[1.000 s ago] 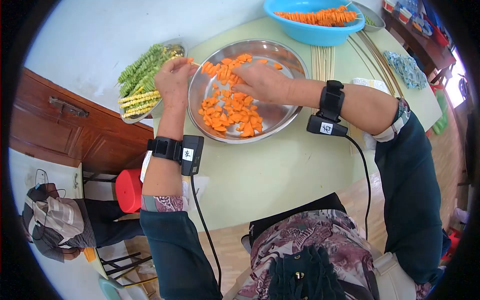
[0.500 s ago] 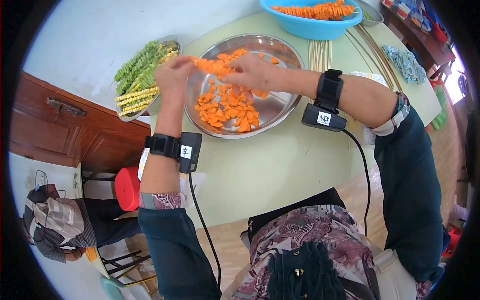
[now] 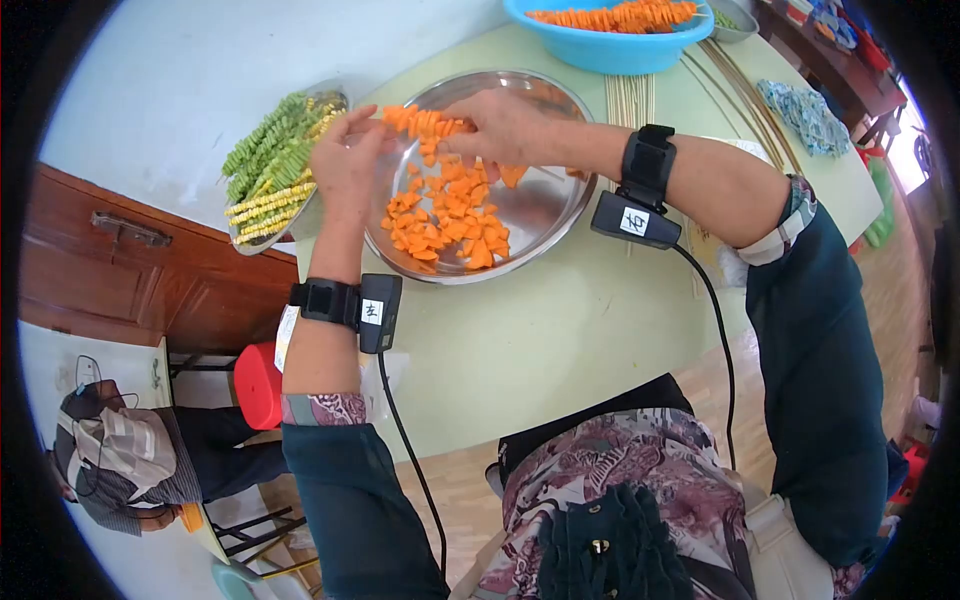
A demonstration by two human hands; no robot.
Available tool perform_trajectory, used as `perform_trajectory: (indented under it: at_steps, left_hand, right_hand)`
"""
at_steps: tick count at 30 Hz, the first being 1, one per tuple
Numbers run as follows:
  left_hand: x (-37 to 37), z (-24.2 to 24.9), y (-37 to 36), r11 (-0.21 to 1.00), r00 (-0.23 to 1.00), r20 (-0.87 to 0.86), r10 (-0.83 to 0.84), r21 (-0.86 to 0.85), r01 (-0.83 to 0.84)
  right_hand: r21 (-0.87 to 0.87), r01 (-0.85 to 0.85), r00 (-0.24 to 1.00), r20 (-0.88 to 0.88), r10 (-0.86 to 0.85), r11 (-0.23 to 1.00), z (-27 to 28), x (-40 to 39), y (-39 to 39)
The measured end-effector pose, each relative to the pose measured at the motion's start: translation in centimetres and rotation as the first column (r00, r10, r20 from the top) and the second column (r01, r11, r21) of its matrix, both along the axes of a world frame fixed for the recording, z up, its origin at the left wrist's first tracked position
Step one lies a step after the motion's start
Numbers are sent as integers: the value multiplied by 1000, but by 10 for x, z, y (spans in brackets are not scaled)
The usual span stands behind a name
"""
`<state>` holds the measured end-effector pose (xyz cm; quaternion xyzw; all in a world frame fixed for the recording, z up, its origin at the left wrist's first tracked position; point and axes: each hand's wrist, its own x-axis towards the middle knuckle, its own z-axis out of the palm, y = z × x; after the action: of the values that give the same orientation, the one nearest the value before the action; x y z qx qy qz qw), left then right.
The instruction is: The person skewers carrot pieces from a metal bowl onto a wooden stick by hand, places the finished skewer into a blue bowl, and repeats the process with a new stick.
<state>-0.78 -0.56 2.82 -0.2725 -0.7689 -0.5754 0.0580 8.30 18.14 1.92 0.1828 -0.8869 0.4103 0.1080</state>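
1. On the bench [image 3: 600, 330], the bowl [image 3: 545, 210] is the clock's centre, with 12 o'clock at the top of the view.
2. The string [image 3: 420, 122] of orange slices lies roughly level above the bowl's 10 to 11 o'clock side, between the 2 hands.
3. The right hand [image 3: 497, 125] is over the bowl's 12 o'clock side, its grip narrow, holding the string's right end between thumb and bent fingers.
4. The left hand [image 3: 345, 155] is at 9 to 10 o'clock, beside the rim, fingers bent at the string's left end; whether its grip is closed on anything, I cannot tell.
5. Loose orange pieces [image 3: 450, 215] lie heaped in the bowl, mostly from 6 to 10 o'clock; its 3 to 5 o'clock side shows bare metal.
6. The tray [image 3: 303, 222] at 9 o'clock holds green strings [image 3: 265, 145] and yellow strings [image 3: 268, 205].
7. The blue basin [image 3: 600, 50] at 1 o'clock holds more orange strings [image 3: 625, 17].
8. Thin sticks [image 3: 630, 95] lie side by side at 2 o'clock, below the basin.
9. A patterned cloth [image 3: 805, 117] lies farther off, between 2 and 3 o'clock.
10. Beyond the bench, a red stool [image 3: 260, 385] and another person [image 3: 125, 450] are between 7 and 8 o'clock.
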Motion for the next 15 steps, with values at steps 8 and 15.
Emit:
perform_trajectory:
  at_steps: [8,15]
  left_hand:
    - [4,6,-3,995,972,232,-40,96,18]
    - [7,13,-9,906,879,320,-352,352,234]
  right_hand:
    - [-355,1,954,280,105,935,5,1,3]
    - [-377,-37,932,322,168,926,6,4,0]
